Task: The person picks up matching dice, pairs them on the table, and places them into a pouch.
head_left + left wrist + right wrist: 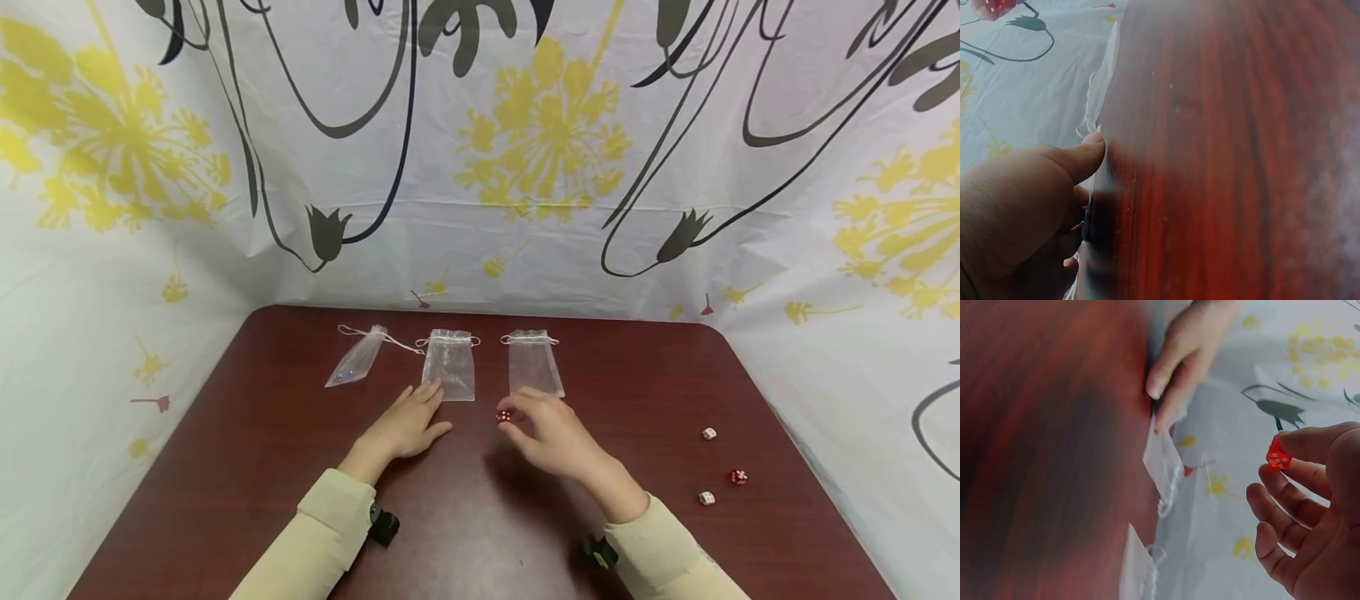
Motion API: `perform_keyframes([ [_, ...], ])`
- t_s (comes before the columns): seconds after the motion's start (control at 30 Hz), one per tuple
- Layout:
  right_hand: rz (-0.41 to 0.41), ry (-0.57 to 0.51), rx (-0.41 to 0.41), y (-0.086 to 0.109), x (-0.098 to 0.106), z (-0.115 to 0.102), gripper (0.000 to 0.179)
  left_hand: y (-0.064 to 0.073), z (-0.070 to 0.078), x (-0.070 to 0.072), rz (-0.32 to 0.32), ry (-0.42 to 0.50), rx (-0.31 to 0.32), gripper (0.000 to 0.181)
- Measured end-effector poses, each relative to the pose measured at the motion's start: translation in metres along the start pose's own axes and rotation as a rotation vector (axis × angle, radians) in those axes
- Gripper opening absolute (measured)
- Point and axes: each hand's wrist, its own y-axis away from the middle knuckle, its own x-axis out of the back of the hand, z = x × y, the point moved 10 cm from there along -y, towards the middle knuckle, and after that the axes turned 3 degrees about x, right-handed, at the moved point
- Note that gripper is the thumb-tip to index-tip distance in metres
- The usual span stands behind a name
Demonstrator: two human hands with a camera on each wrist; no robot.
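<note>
Between thumb and fingertips my right hand (pixel 551 433) pinches a translucent red die (pixel 1278 456) with white pips, held above the table. My left hand (pixel 405 423) rests with extended fingers at the lower left corner of the middle clear drawstring pouch (pixel 452 367); the fingertips touch its edge. Just beyond my right hand lies another flat clear pouch (pixel 532 362). At the left a third pouch (pixel 356 360) lies tilted, with small bluish things inside that are too small to name. In the left wrist view my thumb (pixel 1091 153) stands near the table surface.
On the right side of the dark red table (pixel 630 367) lie a white die (pixel 709 433), a red die (pixel 738 477) and another white die (pixel 707 498). A patterned white curtain (pixel 420 208) hangs behind the table and along both sides.
</note>
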Motion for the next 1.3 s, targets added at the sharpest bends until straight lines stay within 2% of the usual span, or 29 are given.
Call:
perform_keyframes([
  [0.2, -0.081, 0.032, 0.024, 0.000, -0.033, -0.005, 0.016, -0.001, 0.000, 0.000, 0.015, -0.013, -0.017, 0.067],
  [0.43, -0.222, 0.091, 0.057, 0.003, -0.075, -0.006, 0.013, -0.001, 0.000, 0.001, 0.016, -0.011, -0.016, 0.066],
  [0.6, -0.299, 0.137, 0.060, 0.009, -0.094, -0.002, 0.007, -0.001, 0.001, 0.000, 0.005, -0.006, -0.017, 0.066],
  [1.03, -0.298, 0.146, 0.047, 0.011, -0.099, 0.003, 0.010, -0.001, 0.001, 0.002, 0.011, -0.016, -0.010, 0.066],
  [1.2, -0.273, 0.113, 0.003, 0.012, -0.088, 0.008, 0.017, 0.000, 0.004, 0.003, 0.014, -0.011, -0.024, 0.066],
  [1.3, -0.233, 0.111, 0.005, 0.010, -0.075, 0.009, 0.021, 0.001, 0.005, 0.004, 0.017, -0.001, -0.029, 0.065],
])
